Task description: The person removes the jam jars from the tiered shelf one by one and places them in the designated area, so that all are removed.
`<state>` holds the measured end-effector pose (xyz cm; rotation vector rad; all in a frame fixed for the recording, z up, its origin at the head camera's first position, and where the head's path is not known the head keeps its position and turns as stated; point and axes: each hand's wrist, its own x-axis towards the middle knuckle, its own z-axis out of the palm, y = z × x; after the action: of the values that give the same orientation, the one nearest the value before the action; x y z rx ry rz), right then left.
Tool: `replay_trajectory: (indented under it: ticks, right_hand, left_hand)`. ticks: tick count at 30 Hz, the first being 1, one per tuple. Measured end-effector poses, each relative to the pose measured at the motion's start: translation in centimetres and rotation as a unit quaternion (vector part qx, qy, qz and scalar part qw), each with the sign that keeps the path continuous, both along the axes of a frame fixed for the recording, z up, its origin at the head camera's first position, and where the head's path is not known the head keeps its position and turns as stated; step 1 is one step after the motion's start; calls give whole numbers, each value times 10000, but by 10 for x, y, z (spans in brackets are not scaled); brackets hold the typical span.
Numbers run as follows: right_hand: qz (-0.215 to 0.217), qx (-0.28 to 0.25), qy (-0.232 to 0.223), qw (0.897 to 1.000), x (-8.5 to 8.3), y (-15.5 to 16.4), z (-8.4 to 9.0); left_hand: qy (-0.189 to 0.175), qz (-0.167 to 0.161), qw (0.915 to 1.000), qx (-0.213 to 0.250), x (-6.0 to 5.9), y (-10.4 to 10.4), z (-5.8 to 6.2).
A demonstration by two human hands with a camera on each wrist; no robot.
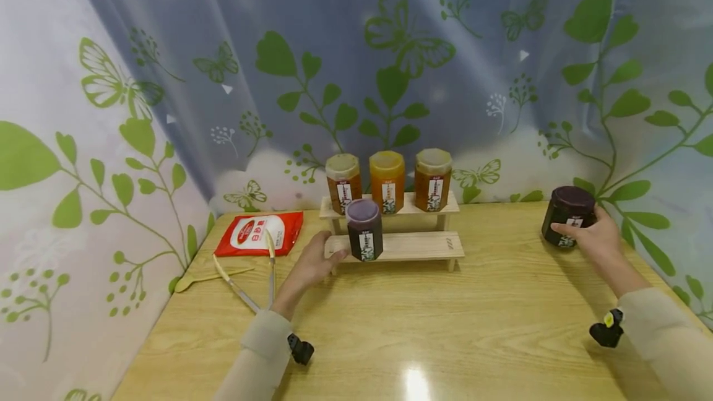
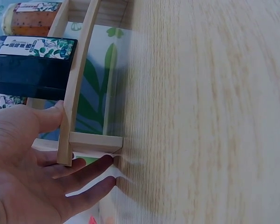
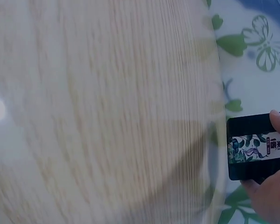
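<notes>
My left hand (image 1: pixel 313 263) is at the left end of a two-step wooden stand (image 1: pixel 414 246). In the left wrist view its thumb lies over the end of the lower board, with the other fingers around and below it. Close to that thumb, a dark jar with a purple lid (image 1: pixel 364 234) stands upright on the lower step. Far to the right, my right hand (image 1: pixel 603 237) grips another dark jar (image 1: pixel 565 215) around its side, thumb across the front by the label. This jar looks slightly raised off the table.
Three amber jars (image 1: pixel 387 184) line the upper step. Left of the stand lie a red and white packet (image 1: pixel 259 234), tongs (image 1: pixel 245 293) and a wooden spoon (image 1: pixel 189 280). A patterned curtain (image 1: pixel 334 79) rises behind the table (image 1: pixel 418 327).
</notes>
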<state>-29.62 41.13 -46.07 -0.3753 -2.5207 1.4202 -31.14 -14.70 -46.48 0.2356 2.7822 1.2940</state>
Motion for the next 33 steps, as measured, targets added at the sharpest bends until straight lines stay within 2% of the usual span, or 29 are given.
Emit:
replay_trajectory:
  ticks: [6, 12, 20, 33]
  right_hand:
    - [-65, -157, 24, 9999, -3, 13, -3]
    - [43, -191, -41, 9998, -1, 23, -10]
    - [35, -245, -48, 9997, 3, 29, -16]
    - [309, -551, -164, 9979, 2, 35, -17]
  left_hand:
    - [23, -32, 10000, -56, -2, 1, 3]
    - [120, -78, 9998, -141, -4, 1, 2]
    - [-3, -53, 9999, -103, -3, 1, 1]
    - [22, -34, 10000, -42, 0, -1, -1]
